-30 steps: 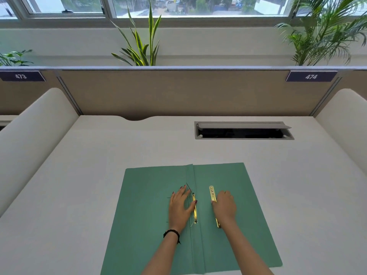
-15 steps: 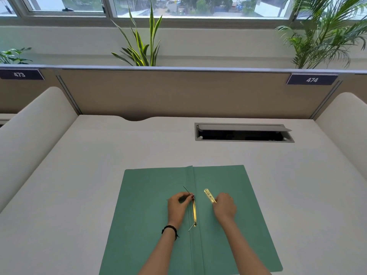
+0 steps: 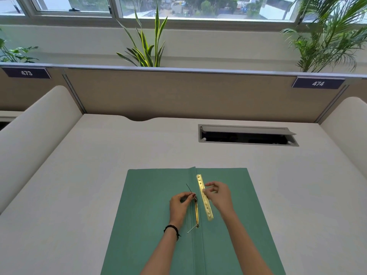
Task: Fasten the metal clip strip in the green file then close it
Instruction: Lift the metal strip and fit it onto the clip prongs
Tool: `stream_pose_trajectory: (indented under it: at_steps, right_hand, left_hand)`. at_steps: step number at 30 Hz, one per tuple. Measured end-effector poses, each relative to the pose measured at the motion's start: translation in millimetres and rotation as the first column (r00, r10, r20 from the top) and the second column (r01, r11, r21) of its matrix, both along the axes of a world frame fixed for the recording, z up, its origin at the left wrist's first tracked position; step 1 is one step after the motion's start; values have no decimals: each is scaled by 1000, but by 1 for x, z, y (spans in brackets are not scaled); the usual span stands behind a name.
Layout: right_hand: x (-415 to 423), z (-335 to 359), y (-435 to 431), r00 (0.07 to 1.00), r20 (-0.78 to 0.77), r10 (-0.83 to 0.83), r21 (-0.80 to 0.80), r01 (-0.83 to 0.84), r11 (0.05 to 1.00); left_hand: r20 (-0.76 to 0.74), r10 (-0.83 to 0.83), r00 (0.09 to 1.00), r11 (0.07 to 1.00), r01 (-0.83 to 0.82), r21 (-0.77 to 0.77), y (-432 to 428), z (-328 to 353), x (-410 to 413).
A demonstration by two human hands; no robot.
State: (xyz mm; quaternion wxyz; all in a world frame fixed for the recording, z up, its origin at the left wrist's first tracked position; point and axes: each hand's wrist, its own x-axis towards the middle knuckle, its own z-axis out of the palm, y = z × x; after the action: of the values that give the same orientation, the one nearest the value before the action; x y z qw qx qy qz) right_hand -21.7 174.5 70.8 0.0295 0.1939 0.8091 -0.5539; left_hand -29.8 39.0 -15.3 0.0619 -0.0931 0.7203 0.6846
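The green file (image 3: 155, 215) lies open and flat on the white desk, its spine fold running down the middle. A gold metal fastener base (image 3: 196, 212) sits along the spine, with thin prongs sticking up at its far and near ends. My left hand (image 3: 179, 208) pinches the far prong between thumb and fingers. My right hand (image 3: 219, 196) holds the gold metal clip strip (image 3: 204, 197) by its middle, lifted just right of the spine and roughly parallel to it.
An open cable hatch (image 3: 247, 135) is set in the desk beyond the file on the right. Padded white dividers (image 3: 35, 135) flank the desk, and a beige partition (image 3: 198, 96) closes the back. Plants stand behind it.
My right hand picked the clip strip up off the right cover and raised it. My left hand went from flat on the file to pinching the far prong upright.
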Motion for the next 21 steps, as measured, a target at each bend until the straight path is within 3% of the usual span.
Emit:
stream_pose_trajectory:
  at_steps: [4, 21]
  right_hand:
    - [0, 11, -11, 1000, -2, 31, -155, -31, 987]
    - [-3, 15, -22, 995, 65, 73, -202, -58, 978]
  left_hand:
    - [15, -19, 1000, 1000, 19, 18, 1, 1, -1]
    - [5, -54, 999, 998, 55, -35, 0, 8, 3]
